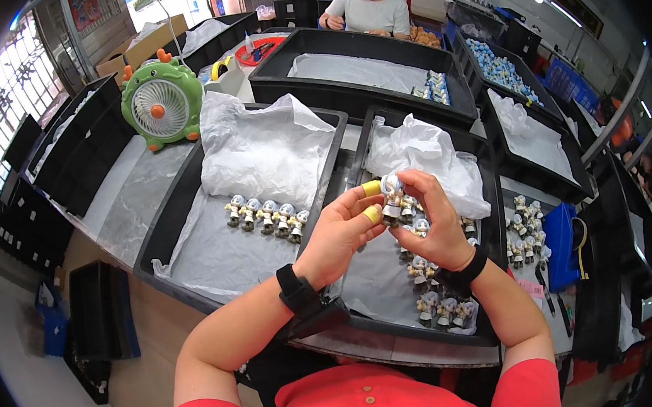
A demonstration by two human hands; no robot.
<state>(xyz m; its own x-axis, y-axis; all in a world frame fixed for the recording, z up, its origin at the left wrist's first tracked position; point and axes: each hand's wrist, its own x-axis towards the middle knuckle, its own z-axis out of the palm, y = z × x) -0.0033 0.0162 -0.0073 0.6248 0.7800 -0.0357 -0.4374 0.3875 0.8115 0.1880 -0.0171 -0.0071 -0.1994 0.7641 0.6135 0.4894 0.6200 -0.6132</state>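
Between my two hands, above the right-hand black tray, is a small white-haired figurine held upright. My left hand, with yellow wraps on its thumb and a finger, pinches it from the left. From the other side the fingers and thumb of my right hand close round it. Beneath my right hand and wrist, several like figurines stand or lie in that tray, partly hidden. In the left black tray, a row of matching figurines rests on white sheeting.
A green animal-shaped fan stands at the far left of the table. Crumpled white sheets fill the trays' far parts. More figurines and a blue container are at the right. Across the table a person sits behind another large tray.
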